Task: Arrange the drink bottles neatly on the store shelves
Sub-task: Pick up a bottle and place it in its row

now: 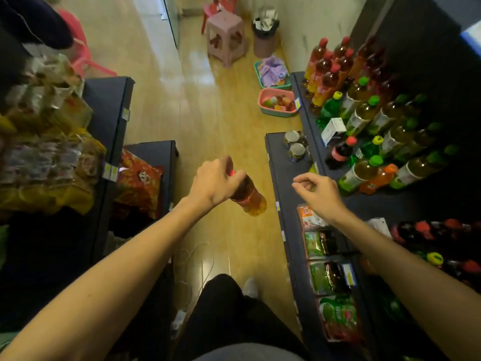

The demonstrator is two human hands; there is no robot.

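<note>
One bottle [248, 195] hangs over the aisle floor, left hand [212, 182] fingers gripping its cap end. Right hand [321, 194] is loosely curled, holding nothing, above the right shelf [282, 178]. Risk: cap-only grip may slip, dropping the bottle.

1. A single head view, worn high on the person, looks forward and steeply down along a narrow aisle with a wood floor [208, 121].
2. It sits close above both bare forearms, which reach away from the bottom edge; the left hand [216, 181] and right hand [321, 194] lie near mid-frame.
3. Straight below the hands the person's own dark-clad legs [234, 308] show, so the tilt is strong.
4. The wide lens bends the edges: dark shelves [283, 178] just right of the right hand and another rack [112, 113] left of the left hand lean outward.
5. Beyond the hands the aisle runs to a pink stool [226, 35] at the top.
</note>
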